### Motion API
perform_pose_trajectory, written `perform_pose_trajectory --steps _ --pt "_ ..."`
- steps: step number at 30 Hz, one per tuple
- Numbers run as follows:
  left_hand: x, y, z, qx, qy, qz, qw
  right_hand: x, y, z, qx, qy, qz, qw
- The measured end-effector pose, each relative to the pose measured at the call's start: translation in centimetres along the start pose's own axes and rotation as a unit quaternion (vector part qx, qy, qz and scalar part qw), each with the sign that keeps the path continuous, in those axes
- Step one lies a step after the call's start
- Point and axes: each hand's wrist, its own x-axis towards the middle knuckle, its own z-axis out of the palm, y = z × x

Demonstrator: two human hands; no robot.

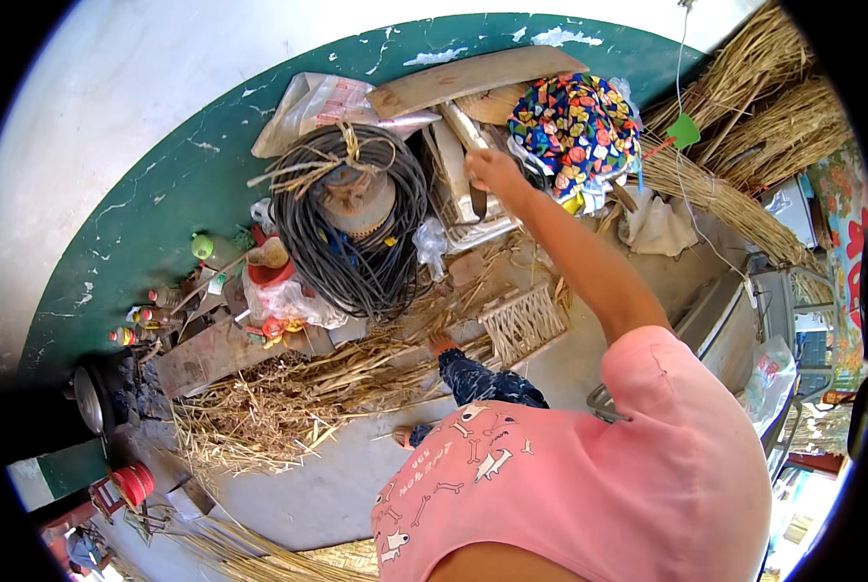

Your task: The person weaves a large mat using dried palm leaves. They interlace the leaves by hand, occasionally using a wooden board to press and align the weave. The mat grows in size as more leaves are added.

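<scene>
My right hand (pixel 497 175) is stretched far forward with its fingers closed. Below the fist shows a dark brown, blade-like flat piece (pixel 478 202); its upper part is hidden by the fingers. A pale rod-shaped thing (pixel 465 126) runs up from the fist, and I cannot tell whether the two are joined. Under the hand is a pale shallow box (pixel 446 167). To its right sits a bundle in multicoloured patterned cloth (pixel 577 131); to its left lies a big coil of black cable or hose (pixel 298 233). My left hand is out of view.
A curved wooden board (pixel 477 80) leans on the green wall. Straw (pixel 269 412) covers the floor by my feet, near a small woven stool (pixel 523 325). Straw bundles (pixel 773 107) stand at the right. Bottles (pixel 157 315) and a dark pan (pixel 92 400) are at the left.
</scene>
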Motion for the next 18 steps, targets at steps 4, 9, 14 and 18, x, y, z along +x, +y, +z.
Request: perform_pose_trajectory --steps 4,9,14,18 --pt "-1.0 7.1 4.1 0.019 -0.018 0.015 1.0 11.5 1.5 -1.2 0.096 0.081 0.113 0.986" --pt "-2.3 11.1 5.8 0.021 -0.012 0.01 1.0 19.4 2.1 1.4 0.321 0.118 0.196 0.919" --pt "-3.9 12.5 6.7 0.023 0.002 0.003 1.0 23.7 2.3 3.4 0.444 0.091 0.182 0.873" --pt "-4.7 13.6 7.5 0.026 0.002 0.004 1.0 25.9 0.9 2.7 0.431 0.141 0.142 0.88"
